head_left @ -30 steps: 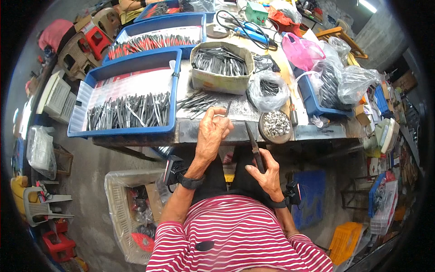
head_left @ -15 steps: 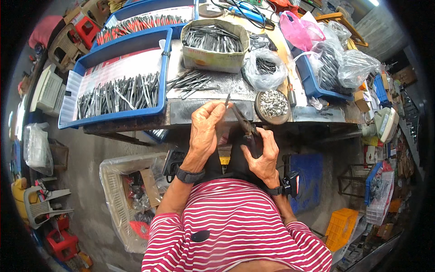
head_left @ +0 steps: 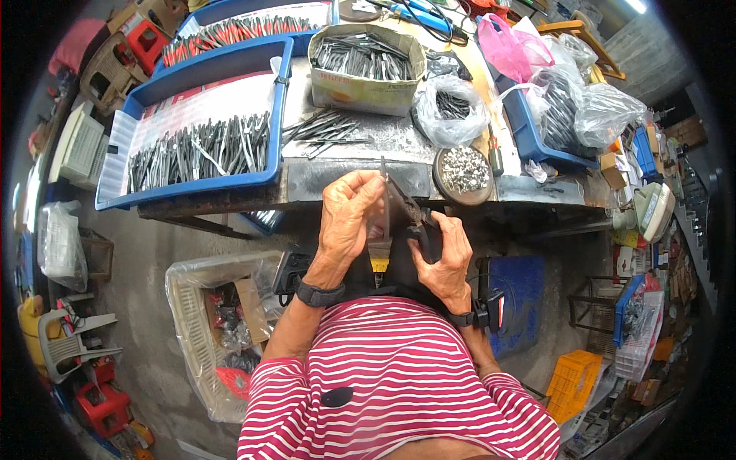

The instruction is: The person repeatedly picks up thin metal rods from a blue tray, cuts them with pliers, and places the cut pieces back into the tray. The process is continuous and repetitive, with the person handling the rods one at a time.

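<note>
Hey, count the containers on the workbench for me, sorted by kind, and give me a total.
Blue trays: 3
Cardboard box: 1
Round dish of rivets: 1
Plastic bags: 4
Total: 9

Light: even daylight, soft shadows | Glare: seen on metal bench top (head_left: pixel 399 142) | Edges: strongly bent, black vignette | Focus: centre sharp

dark metal tool (head_left: pixel 400 205) | upright, tip up | held below bench edge

Red-and-white striped shirt (head_left: pixel 399 383), dark wristbands (head_left: pixel 318 294) on both wrists.
</note>
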`<state>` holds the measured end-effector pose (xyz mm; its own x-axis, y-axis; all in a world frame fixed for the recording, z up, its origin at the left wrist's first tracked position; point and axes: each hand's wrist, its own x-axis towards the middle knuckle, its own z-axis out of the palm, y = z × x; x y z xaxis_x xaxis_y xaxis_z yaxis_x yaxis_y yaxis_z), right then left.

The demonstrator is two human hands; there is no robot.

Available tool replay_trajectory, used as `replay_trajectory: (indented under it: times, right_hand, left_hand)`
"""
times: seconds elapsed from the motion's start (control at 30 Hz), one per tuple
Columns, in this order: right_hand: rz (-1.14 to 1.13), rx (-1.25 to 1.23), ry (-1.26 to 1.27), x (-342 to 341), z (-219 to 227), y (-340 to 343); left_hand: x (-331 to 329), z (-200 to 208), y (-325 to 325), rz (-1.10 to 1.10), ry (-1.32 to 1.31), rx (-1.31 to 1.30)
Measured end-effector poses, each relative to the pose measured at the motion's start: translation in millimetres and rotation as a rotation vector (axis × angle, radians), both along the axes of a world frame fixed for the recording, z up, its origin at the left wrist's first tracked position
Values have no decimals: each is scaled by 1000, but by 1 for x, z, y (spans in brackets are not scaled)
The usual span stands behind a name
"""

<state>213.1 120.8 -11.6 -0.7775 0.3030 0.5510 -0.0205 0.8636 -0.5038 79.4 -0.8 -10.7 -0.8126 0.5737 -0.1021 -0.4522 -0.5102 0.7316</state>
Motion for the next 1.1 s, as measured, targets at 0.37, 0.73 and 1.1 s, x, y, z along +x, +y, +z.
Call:
replay_trajectory:
  times: [0.37, 0.73, 1.1]
  right_hand:
    - [39, -144, -65, 3, -2, -3]
    - [279, -1306, -466, 20, 24, 9]
    - [324, -1571, -309, 15, 2, 5]
  left_hand:
    - [4, 1, 2, 9, 1, 48]
    - [3, 6, 21, 686, 1473, -530]
    - [-43, 3, 13, 585, 1372, -914]
